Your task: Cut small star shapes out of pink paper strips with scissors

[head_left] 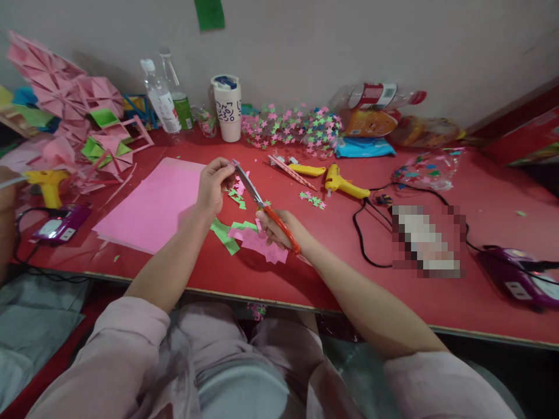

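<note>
My right hand [279, 228] grips a pair of scissors [250, 187] with orange handles, the blades pointing up and to the left. At the blade tips my left hand [215, 181] is closed in a pinch. What sits between its fingertips is too small to make out. Below the scissors lie a cut pink paper scrap [257, 242] with jagged edges and a green paper strip [226, 235]. Small pink and green cut pieces [238, 196] are scattered just behind the blades. A stack of pink paper sheets [151, 203] rests to the left, partly behind my left forearm.
A yellow glue gun [345, 183], a yellow utility knife [308, 170] and a striped pencil [292, 173] lie to the right. Behind stand a white tumbler [227, 110] and bottles [162, 102]. Pink folded-paper shapes [65, 93] fill the left; a purple power strip [522, 276] lies far right.
</note>
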A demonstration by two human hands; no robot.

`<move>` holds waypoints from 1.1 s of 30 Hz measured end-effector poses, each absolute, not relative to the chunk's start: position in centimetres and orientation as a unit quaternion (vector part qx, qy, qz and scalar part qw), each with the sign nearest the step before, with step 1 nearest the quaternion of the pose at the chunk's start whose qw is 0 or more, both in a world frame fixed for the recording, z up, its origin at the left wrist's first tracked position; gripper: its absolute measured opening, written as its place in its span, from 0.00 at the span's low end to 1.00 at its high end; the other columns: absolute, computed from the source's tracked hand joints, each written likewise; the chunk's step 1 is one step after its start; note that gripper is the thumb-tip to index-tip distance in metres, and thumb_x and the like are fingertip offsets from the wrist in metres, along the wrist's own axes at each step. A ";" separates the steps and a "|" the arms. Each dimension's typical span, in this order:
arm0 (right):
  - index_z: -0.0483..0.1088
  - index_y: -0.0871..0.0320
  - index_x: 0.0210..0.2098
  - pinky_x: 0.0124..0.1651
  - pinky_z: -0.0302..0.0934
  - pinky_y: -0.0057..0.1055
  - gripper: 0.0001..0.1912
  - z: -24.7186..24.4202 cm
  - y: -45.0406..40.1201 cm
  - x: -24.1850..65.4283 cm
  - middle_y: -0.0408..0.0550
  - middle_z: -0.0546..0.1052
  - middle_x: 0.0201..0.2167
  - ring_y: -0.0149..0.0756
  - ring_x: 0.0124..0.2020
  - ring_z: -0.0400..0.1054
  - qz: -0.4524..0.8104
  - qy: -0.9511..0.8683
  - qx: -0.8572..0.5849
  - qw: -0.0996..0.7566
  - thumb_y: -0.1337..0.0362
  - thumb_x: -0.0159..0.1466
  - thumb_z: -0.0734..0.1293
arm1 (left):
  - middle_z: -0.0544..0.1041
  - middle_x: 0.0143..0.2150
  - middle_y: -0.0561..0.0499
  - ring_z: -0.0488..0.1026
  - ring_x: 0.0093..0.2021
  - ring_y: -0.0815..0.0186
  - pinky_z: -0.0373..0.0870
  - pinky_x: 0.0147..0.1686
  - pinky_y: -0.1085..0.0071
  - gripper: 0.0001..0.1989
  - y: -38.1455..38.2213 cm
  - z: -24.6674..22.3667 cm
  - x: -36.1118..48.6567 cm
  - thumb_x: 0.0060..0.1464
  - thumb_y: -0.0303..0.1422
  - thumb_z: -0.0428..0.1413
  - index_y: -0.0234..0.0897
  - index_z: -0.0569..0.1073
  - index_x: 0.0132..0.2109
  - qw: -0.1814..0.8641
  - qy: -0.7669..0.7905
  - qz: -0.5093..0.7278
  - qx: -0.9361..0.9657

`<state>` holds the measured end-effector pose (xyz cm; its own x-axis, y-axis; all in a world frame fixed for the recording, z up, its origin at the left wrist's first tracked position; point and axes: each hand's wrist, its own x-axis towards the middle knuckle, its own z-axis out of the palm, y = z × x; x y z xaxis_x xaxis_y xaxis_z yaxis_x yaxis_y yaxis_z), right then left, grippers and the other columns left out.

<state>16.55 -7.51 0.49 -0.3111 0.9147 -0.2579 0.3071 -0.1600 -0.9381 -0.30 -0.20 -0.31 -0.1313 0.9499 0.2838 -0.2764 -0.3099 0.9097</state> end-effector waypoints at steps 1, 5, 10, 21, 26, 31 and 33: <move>0.57 0.57 0.21 0.17 0.61 0.23 0.21 0.4 -7.4 16.6 0.34 0.59 0.09 0.21 0.07 0.51 0.560 -0.588 -0.515 0.272 0.51 0.63 0.63 | 0.64 0.17 0.59 0.59 0.17 0.79 0.54 0.17 0.80 0.06 -0.2 -0.3 -0.3 0.44 0.29 0.54 0.37 0.64 0.23 0.465 0.362 0.658 0.468; 0.59 0.58 0.21 0.17 0.61 0.23 0.22 0.0 -7.0 16.9 0.37 0.62 0.10 0.22 0.08 0.54 0.565 -0.594 -0.512 0.255 0.50 0.64 0.61 | 0.64 0.17 0.59 0.59 0.16 0.79 0.54 0.17 0.80 0.06 -0.2 -0.4 -0.4 0.44 0.28 0.53 0.37 0.63 0.23 0.477 0.367 0.641 0.476; 0.58 0.58 0.21 0.14 0.58 0.22 0.21 0.1 -6.8 16.9 0.36 0.60 0.11 0.21 0.08 0.53 0.553 -0.596 -0.524 0.254 0.50 0.63 0.62 | 0.65 0.16 0.58 0.59 0.16 0.79 0.54 0.17 0.80 0.05 -0.2 -0.4 -0.3 0.43 0.27 0.53 0.37 0.64 0.23 0.488 0.366 0.640 0.466; 0.57 0.56 0.23 0.15 0.56 0.23 0.21 -0.3 -6.3 17.2 0.32 0.55 0.07 0.22 0.07 0.50 0.554 -0.547 -0.516 0.358 0.48 0.63 0.61 | 0.64 0.19 0.58 0.59 0.19 0.77 0.55 0.20 0.78 0.05 -0.2 -0.5 -0.2 0.46 0.30 0.52 0.37 0.64 0.24 0.473 0.406 0.584 0.521; 0.57 0.56 0.23 0.17 0.59 0.24 0.21 -0.4 -5.7 17.8 0.32 0.54 0.07 0.22 0.07 0.49 0.532 -0.524 -0.513 0.423 0.47 0.63 0.60 | 0.64 0.22 0.56 0.60 0.25 0.72 0.57 0.28 0.73 0.07 -0.7 -1.7 0.7 0.49 0.30 0.50 0.37 0.64 0.24 0.303 0.436 0.366 0.764; 0.57 0.56 0.22 0.17 0.60 0.25 0.22 -0.5 -5.7 17.6 0.32 0.55 0.06 0.23 0.06 0.49 0.533 -0.525 -0.513 0.421 0.47 0.61 0.62 | 0.72 0.36 0.46 0.68 0.34 0.66 0.61 0.34 0.69 0.11 -1.2 -3.0 1.6 0.53 0.29 0.44 0.35 0.71 0.33 0.128 0.399 0.113 0.901; 0.58 0.56 0.21 0.17 0.60 0.25 0.22 -0.6 -5.7 17.4 0.32 0.55 0.05 0.23 0.06 0.50 0.538 -0.527 -0.509 0.416 0.46 0.60 0.63 | 0.73 0.40 0.44 0.69 0.35 0.65 0.61 0.33 0.68 0.13 -1.4 -3.2 1.8 0.54 0.30 0.43 0.35 0.72 0.36 0.082 0.403 0.056 0.910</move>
